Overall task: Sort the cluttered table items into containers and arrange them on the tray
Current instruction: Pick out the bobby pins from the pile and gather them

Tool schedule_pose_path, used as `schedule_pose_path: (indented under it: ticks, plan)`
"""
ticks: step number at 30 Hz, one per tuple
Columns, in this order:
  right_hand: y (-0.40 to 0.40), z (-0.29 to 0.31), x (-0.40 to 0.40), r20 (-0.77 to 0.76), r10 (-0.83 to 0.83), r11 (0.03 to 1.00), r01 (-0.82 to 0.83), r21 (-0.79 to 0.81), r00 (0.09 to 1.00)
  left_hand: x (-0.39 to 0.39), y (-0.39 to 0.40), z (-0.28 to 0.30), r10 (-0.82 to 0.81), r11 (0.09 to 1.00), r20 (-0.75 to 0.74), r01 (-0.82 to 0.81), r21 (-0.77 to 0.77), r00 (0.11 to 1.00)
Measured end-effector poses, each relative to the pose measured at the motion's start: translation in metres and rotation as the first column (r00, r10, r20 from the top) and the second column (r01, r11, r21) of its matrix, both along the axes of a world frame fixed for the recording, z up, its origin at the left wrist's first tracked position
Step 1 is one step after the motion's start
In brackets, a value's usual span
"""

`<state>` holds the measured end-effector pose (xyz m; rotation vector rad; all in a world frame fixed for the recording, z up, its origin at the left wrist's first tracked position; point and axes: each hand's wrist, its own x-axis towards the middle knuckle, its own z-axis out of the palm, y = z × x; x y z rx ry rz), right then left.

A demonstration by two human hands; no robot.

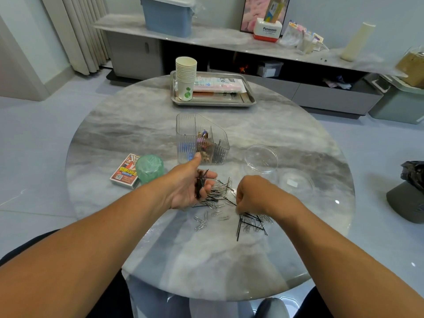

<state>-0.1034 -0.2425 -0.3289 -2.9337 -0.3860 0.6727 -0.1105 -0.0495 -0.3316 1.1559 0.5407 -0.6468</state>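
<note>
A mixed heap of black hairpins and silver paper clips lies on the marble table in front of me. My left hand is palm up, its fingers curled round a bundle of black hairpins. My right hand is knuckles up over the heap, fingertips pinching at hairpins on the table. Behind the hands stands a clear divided organizer holding pins and clips. The steel tray sits at the far side with a stack of paper cups and flat packets.
A card box and a green lidded jar lie left of my left hand. Two clear round dishes sit to the right. A low shelf unit with boxes stands behind the table. A dark cap lies off the table's right edge.
</note>
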Motion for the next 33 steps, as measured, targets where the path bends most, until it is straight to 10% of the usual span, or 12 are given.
schedule_pose_path:
  ticks: [11, 18, 26, 33]
  plan:
    - [0.014, -0.006, -0.005, 0.096, 0.094, 0.979, -0.074, -0.188, 0.991, -0.001, 0.002, 0.001, 0.058, 0.976, -0.035, -0.064, -0.210, 0.998]
    - [0.025, 0.015, 0.002, -0.176, -0.271, 0.779, 0.323, 0.537, 0.946, -0.004, 0.000, 0.000, -0.006, 0.987, -0.023, 0.003, -0.163, 1.000]
    - [0.031, 0.009, 0.006, -0.105, -0.329, 0.626, 0.300, 0.719, 0.938, -0.003, 0.000, -0.001, -0.012, 0.974, -0.029, 0.006, -0.227, 1.000]
    - [0.033, 0.002, -0.002, -0.034, 0.085, 0.704, -0.036, 0.709, 0.996, 0.003, 0.008, 0.007, 0.047, 0.970, -0.031, -0.053, -0.238, 0.998]
